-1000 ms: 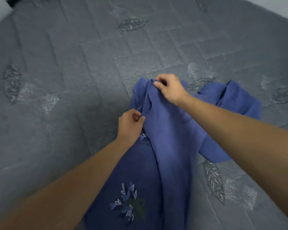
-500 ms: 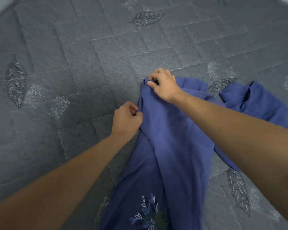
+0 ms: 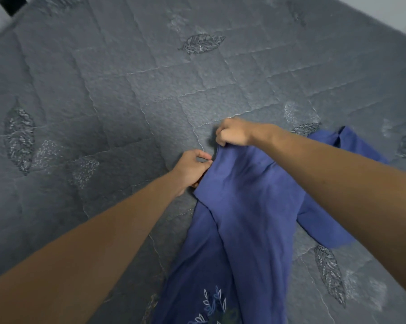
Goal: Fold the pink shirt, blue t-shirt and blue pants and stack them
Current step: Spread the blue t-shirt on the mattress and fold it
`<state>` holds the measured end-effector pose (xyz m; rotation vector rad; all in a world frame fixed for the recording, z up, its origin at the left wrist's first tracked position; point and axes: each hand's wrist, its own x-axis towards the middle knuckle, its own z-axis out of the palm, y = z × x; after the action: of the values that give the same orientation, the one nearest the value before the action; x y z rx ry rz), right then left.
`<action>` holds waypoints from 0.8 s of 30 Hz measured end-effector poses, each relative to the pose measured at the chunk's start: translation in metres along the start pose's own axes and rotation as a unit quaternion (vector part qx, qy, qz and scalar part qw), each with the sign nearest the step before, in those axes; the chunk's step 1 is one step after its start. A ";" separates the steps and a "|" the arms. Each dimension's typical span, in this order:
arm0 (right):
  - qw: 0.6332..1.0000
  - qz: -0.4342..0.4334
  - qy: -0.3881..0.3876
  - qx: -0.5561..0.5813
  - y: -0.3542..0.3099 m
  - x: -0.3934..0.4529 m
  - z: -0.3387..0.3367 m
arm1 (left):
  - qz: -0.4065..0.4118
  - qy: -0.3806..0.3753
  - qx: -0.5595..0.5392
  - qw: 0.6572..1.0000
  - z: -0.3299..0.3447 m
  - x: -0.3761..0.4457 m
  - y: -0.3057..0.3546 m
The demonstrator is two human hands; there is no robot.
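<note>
Both hands are on the blue t-shirt [image 3: 241, 206] now, out over the grey quilted bed [image 3: 118, 94]. The left hand [image 3: 192, 168] has its thumb and fingers pinched on the fabric's left edge, and the right hand [image 3: 232, 133], just beyond it, is curled round the top of that same edge. The two grips sit close together along one hem or seam, which reads like someone hunting for a straight line to lay the garment out by.

The cloth falls away from the hands in a long drape toward the near edge of the bed, with a small leaf embroidery [image 3: 211, 305] showing low down. That drape suggests the top is lifted a little off the bedcover, so the weight of the fabric can pull out the wrinkles. Off to the right a bunched part of the shirt [image 3: 351, 146], probably a sleeve, lies crumpled on the cover behind the right forearm, not yet sorted.

No fold is made here: my read is this is the spreading step, early in the task. The pink shirt and the blue pants are not in view, and neither is any stack. There is plenty of bedcover toward the far left corner to spread it on.
</note>
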<state>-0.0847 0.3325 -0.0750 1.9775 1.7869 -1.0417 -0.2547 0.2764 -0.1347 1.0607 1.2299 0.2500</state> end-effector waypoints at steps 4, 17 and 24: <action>0.999 0.024 -0.020 0.016 0.009 -0.009 -0.003 | 0.033 0.034 0.009 0.999 0.006 0.007 -0.004; 0.979 -0.128 0.043 0.154 0.000 -0.019 -0.020 | 0.070 -0.037 -0.070 0.994 0.020 0.005 0.009; 0.969 -0.133 0.078 0.194 -0.006 -0.002 -0.011 | 0.066 0.023 -0.039 0.997 0.006 -0.004 0.000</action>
<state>-0.0864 0.3392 -0.0647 2.1255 2.1116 -1.4514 -0.2510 0.2711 -0.1324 1.0741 1.1819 0.4234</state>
